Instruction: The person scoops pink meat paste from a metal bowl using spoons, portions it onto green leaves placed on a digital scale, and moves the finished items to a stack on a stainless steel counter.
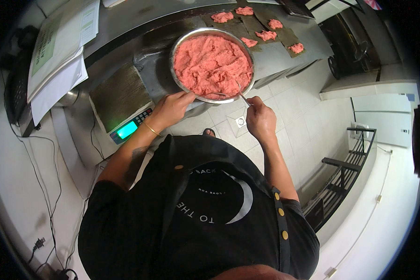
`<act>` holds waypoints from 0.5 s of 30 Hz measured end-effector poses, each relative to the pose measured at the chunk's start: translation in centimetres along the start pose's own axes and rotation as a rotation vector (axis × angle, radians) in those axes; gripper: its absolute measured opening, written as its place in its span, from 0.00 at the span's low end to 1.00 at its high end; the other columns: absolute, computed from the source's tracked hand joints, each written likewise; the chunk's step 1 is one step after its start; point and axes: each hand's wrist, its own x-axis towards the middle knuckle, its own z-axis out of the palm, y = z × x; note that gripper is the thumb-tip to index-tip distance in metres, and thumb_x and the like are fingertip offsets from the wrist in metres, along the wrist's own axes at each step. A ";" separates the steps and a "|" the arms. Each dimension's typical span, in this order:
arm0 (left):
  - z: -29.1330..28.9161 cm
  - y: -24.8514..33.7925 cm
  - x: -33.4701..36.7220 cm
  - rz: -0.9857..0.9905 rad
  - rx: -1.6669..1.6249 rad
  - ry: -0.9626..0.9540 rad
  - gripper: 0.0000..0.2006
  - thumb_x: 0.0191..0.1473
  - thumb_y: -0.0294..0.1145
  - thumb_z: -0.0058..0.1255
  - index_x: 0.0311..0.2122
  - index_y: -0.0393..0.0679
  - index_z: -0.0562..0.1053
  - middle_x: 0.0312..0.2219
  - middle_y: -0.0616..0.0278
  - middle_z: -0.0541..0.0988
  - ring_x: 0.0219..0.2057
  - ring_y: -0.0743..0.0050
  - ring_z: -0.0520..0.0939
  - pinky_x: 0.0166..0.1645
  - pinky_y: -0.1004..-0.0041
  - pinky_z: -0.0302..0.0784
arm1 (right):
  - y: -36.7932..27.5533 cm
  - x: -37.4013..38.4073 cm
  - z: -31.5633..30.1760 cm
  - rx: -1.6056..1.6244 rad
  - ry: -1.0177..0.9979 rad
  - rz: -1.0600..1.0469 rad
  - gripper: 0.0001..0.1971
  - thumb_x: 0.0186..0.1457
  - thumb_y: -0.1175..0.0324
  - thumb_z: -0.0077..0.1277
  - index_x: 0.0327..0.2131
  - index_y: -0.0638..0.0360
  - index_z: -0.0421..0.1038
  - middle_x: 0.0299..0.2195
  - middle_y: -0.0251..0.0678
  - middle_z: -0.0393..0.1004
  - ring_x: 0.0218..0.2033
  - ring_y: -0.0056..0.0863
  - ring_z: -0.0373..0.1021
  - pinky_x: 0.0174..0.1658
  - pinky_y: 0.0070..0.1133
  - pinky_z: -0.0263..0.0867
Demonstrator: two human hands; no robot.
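A wide steel bowl (173,74) full of soft pink mixture (212,60) sits at the counter's near edge. My right hand (261,119) is closed around the handle of a metal spoon (245,99), whose head is partly sunk in the mixture at the bowl's near right. At the near left rim my left hand (172,111) pinches a thin metal utensil (214,95) reaching into the mixture; its kind is hard to make out. Left of the bowl, a digital scale (126,132) with a lit green display stands under a dark flat sheet (119,95).
Several pink lumps (266,35) lie on dark sheets (284,37) on the steel counter (312,35), right of the bowl. Papers (63,51) hang at the far left, above loose cables (49,200). A black metal rack (350,163) stands on the right, beside the tiled floor (289,102).
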 end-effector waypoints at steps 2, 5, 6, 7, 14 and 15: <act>0.0 -0.3 -0.2 -0.021 0.007 -0.007 0.06 0.60 0.20 0.49 0.43 0.39 0.73 0.33 0.45 0.80 0.37 0.38 0.83 0.38 0.53 0.78 | -0.1 0.1 -0.2 0.030 -0.028 -0.017 0.11 0.59 0.70 0.47 0.42 0.56 0.77 0.30 0.53 0.81 0.34 0.54 0.78 0.39 0.44 0.73; 0.0 -0.6 -0.2 -0.050 0.036 -0.022 0.07 0.61 0.20 0.50 0.44 0.36 0.74 0.35 0.45 0.82 0.38 0.42 0.85 0.40 0.57 0.80 | -0.4 0.3 -0.7 0.079 -0.043 -0.083 0.11 0.58 0.71 0.48 0.42 0.56 0.78 0.31 0.53 0.81 0.34 0.54 0.78 0.40 0.43 0.73; 0.0 -0.5 -0.3 -0.058 0.031 -0.012 0.07 0.61 0.20 0.50 0.44 0.36 0.74 0.34 0.45 0.82 0.38 0.42 0.85 0.40 0.57 0.80 | -0.4 0.5 -0.8 0.095 -0.044 -0.110 0.11 0.58 0.71 0.48 0.42 0.56 0.79 0.31 0.53 0.81 0.34 0.54 0.78 0.41 0.43 0.73; 0.0 -0.4 -0.2 -0.062 0.028 -0.004 0.07 0.61 0.20 0.51 0.44 0.36 0.74 0.34 0.45 0.82 0.38 0.42 0.85 0.40 0.57 0.80 | -0.3 0.8 -0.9 0.087 -0.065 -0.134 0.11 0.57 0.71 0.48 0.41 0.56 0.79 0.31 0.53 0.81 0.35 0.54 0.78 0.41 0.42 0.73; -0.1 0.3 0.0 -0.102 -0.011 0.019 0.05 0.62 0.23 0.52 0.42 0.37 0.74 0.34 0.46 0.82 0.38 0.43 0.85 0.41 0.58 0.80 | 1.7 4.4 -1.0 0.296 -0.287 -0.204 0.10 0.57 0.74 0.50 0.42 0.62 0.78 0.32 0.50 0.80 0.34 0.43 0.79 0.41 0.34 0.72; -0.1 0.3 0.0 -0.116 -0.013 0.021 0.05 0.63 0.24 0.52 0.42 0.37 0.74 0.34 0.47 0.82 0.38 0.43 0.85 0.41 0.58 0.80 | 1.8 4.9 -1.2 0.328 -0.346 -0.181 0.10 0.57 0.74 0.51 0.41 0.62 0.78 0.35 0.51 0.81 0.37 0.45 0.79 0.43 0.35 0.72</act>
